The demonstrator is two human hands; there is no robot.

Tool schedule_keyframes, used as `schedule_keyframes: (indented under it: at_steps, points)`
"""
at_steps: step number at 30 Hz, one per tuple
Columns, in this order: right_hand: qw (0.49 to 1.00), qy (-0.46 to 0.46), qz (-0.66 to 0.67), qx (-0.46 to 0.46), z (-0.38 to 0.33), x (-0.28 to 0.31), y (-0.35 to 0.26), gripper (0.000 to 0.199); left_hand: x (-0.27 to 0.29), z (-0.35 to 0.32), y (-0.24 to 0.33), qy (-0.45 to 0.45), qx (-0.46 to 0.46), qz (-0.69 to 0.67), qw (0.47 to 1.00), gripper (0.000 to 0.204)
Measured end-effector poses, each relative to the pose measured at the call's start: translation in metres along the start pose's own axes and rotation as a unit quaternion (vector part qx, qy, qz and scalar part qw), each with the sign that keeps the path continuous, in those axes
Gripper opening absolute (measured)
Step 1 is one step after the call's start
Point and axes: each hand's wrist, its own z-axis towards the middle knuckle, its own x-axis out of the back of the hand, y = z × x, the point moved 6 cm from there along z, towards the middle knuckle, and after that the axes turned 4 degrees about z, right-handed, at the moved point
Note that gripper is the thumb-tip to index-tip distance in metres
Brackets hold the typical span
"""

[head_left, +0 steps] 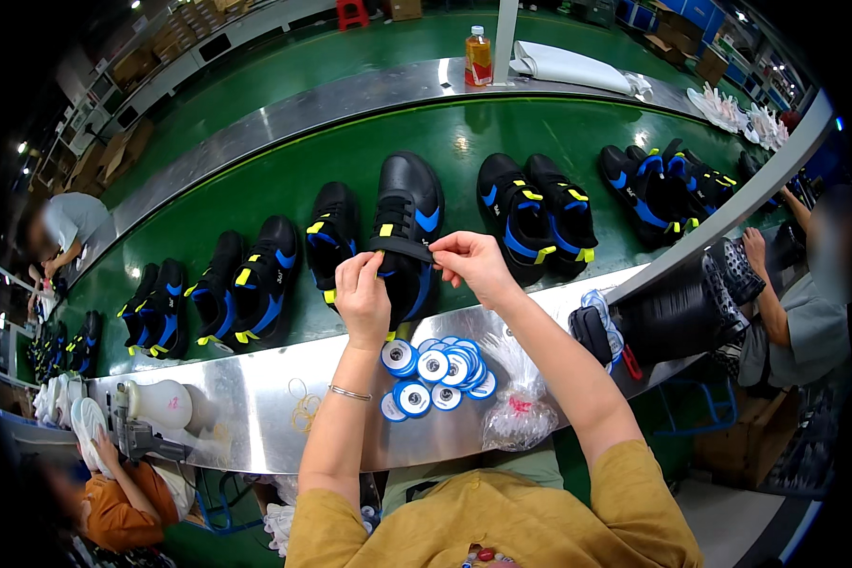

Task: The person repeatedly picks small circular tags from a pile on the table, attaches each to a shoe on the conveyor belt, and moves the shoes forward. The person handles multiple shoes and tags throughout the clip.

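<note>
A black sneaker (409,180) with blue and yellow accents stands on the green belt in front of me, toe pointing away. Across its upper runs a black strap (402,248), stretched between my two hands. My left hand (363,298) is closed at the strap's left end, thumb and fingers pinched. At the right end, the fingertips of my right hand (473,268) pinch the strap, with the other fingers curled below. The matching sneaker (333,222) stands just left of it, partly behind my left hand.
More pairs of sneakers (530,213) line the green belt (464,128) on both sides. On the metal ledge (256,407) lie round blue-and-white tags (434,366), rubber bands (305,413) and a clear plastic bag (521,417). A bottle (478,59) stands beyond. Other people work left and right.
</note>
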Motion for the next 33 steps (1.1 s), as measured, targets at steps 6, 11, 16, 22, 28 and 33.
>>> schedule_keyframes:
  at_steps: [6,11,16,22,28,33]
  points:
    - [1.000,-0.004,-0.012,-0.004,-0.005,-0.014,0.017,0.009,0.001,0.003,-0.002,0.013,0.014,-0.006,1.000,0.028]
    - [0.999,0.000,-0.043,0.010,0.003,-0.015,0.022,0.009,0.001,0.002,-0.005,0.013,0.020,-0.010,1.000,0.027]
    - [1.000,0.000,-0.024,-0.001,0.004,-0.017,0.029,0.005,0.001,0.000,-0.006,0.016,0.023,-0.011,1.000,0.027]
    - [0.997,0.000,-0.068,-0.026,0.003,-0.020,0.034,0.009,0.003,0.000,-0.011,0.012,0.029,-0.011,0.999,0.027]
    - [0.986,0.040,-0.160,-0.021,-0.015,0.033,0.006,0.010,-0.006,0.010,-0.020,-0.033,0.052,0.000,0.998,0.027]
    - [0.939,0.024,-0.344,0.018,-0.068,0.092,-0.020,0.013,-0.043,0.022,-0.035,-0.133,0.128,-0.038,0.982,0.020]
